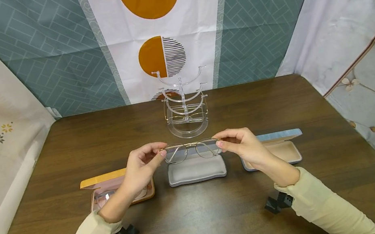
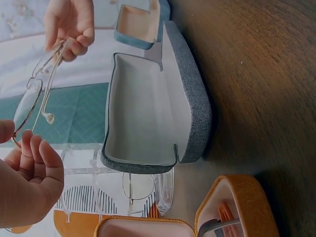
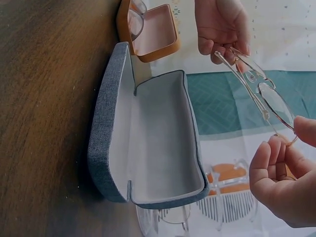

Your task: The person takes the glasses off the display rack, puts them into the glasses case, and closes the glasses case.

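Note:
Both hands hold a pair of thin gold-rimmed eyeglasses [image 1: 190,144] by its two ends, lenses facing forward. My left hand [image 1: 142,163] pinches one end between thumb and fingers; my right hand [image 1: 241,145] pinches the other the same way. The temples [image 3: 242,84] lie folded across behind the lenses. Below and just behind the eyeglasses sits a grey glasses case [image 1: 197,170], lid up, its pale lining showing. In the left wrist view the grey case [image 2: 138,108] stands apart from the hands and eyeglasses.
An orange case [image 1: 142,195] with clear-framed glasses [image 1: 103,197] inside lies open at left, partly behind the left forearm. At right is an open blue case [image 1: 290,152] with cream lining. A clear tiered display stand [image 1: 189,133] bearing gold-framed glasses stands behind on the wooden table [image 1: 204,220].

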A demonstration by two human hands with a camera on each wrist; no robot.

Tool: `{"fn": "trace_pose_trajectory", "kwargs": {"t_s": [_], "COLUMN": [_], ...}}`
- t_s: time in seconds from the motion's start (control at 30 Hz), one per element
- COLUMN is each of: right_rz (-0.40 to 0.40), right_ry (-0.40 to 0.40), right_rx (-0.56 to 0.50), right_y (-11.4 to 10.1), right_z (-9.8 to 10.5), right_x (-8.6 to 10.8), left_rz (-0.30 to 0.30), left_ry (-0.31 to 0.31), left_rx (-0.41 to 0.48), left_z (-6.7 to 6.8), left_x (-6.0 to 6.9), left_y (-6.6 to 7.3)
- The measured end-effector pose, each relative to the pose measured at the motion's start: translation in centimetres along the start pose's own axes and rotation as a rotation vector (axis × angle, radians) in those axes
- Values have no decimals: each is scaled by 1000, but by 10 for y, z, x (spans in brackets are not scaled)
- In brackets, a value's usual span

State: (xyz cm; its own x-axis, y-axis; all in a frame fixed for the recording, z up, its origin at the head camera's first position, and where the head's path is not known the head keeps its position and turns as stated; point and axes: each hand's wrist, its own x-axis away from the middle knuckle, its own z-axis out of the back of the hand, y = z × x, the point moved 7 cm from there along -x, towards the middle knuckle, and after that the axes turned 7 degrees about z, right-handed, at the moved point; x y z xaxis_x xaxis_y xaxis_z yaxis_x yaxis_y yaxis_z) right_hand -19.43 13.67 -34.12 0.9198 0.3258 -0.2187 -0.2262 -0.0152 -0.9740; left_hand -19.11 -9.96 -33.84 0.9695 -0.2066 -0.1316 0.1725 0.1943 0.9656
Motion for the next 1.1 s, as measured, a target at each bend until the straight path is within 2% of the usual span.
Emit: {"fn": "trace_pose_trajectory", "kwargs": {"t_s": [0.23,0.37,0.5,0.63,0.7,0.73,0.8,0.93,0.97,1.1], "right_rz": [-20,-37,-56,-38,-17,14,26,15,-16,-62], "right_ry": [10,24,33,30,25,5,1,-3,16,20], "right_rx": [10,11,8,-2,-16,-42,-55,-64,-44,-34], "right_y": [2,4,5,6,7,18,19,19,9,9], "right_z": [1,2,3,3,4,7,7,7,4,3], "right_x": [0,-1,-1,-1,-1,-4,-4,-4,-2,-2], "left_rz": [-67,-116,-132,-155,-187,-210,-257,-316,-325,-339], "left_ry": [-25,-53,-53,-42,-37,-33,-24,-2,3,18], "left_rx": [1,-27,-67,-134,-175,-191,-220,-253,-258,-270], "left_z": [-1,-2,-4,-7,-9,-10,-11,-10,-10,-9], "left_x": [1,2,3,8,11,12,15,17,17,17], "left_y": [2,4,5,20,31,37,45,49,49,49]}}
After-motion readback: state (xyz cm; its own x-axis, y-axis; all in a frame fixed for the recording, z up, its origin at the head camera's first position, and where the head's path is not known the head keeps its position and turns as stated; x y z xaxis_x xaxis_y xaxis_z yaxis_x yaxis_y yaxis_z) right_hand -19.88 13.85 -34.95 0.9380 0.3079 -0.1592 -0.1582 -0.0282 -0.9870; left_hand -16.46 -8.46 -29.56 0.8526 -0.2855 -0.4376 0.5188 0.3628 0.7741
